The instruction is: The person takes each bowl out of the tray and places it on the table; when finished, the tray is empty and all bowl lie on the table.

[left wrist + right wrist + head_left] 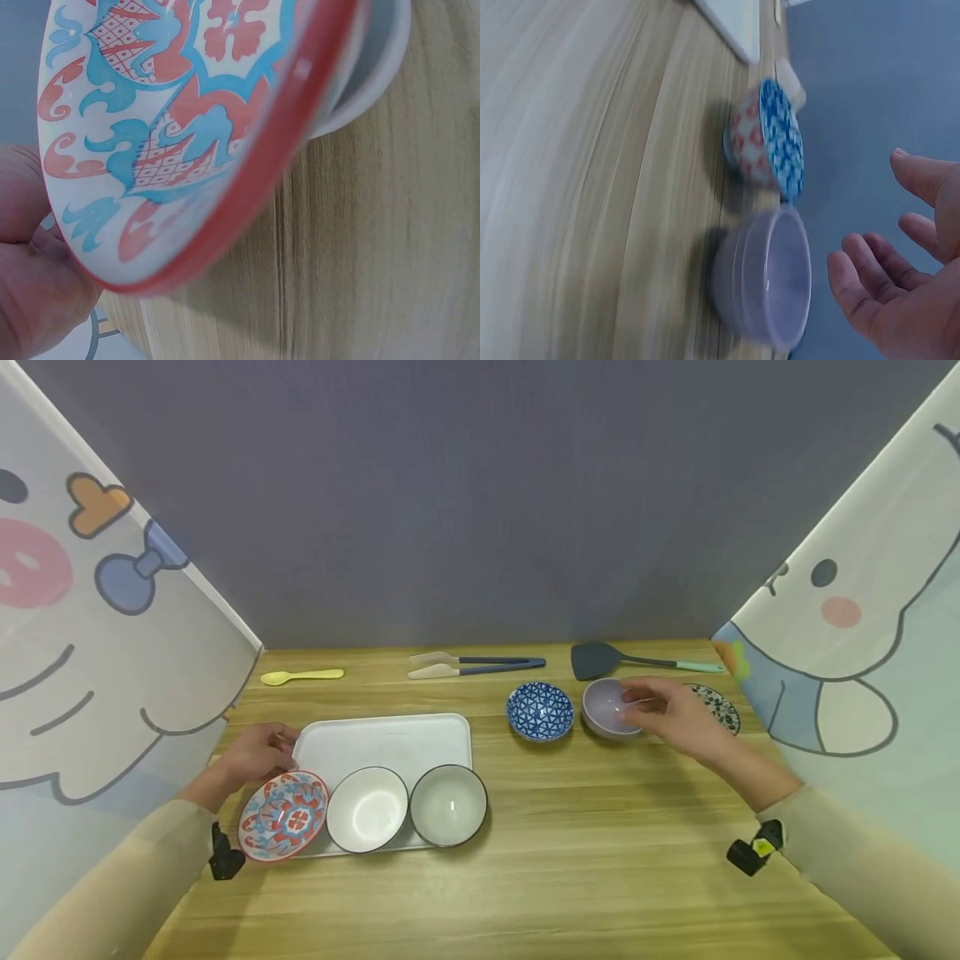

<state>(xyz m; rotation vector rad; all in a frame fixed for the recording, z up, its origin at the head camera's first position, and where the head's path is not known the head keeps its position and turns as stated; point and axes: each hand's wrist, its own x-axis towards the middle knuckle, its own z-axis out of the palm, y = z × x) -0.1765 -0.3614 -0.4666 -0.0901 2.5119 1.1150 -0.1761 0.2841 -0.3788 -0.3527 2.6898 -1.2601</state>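
At the tray's left edge my left hand [262, 752] is bent beside a red-and-blue patterned bowl [285, 816]. That bowl tilts over the white tray's [386, 739] near left corner. It hides the left fingertips in the left wrist view, so whether they grip anything cannot be told. A white bowl [367, 810] and a grey-white bowl [448, 806] sit along the tray's near edge. On the right, my right hand [678, 718] hovers over a lilac bowl [603, 710], fingers loosely spread and apart from it in the right wrist view. A blue patterned bowl [540, 712] stands beside it.
Along the back lie a yellow spoon [302, 676], tongs [480, 667] with blue handles and a dark spatula [596, 661] with a mint handle. A floral-patterned dish [717, 706] is partly behind the right hand. Cartoon-printed panels and a grey wall [480, 510] enclose the table.
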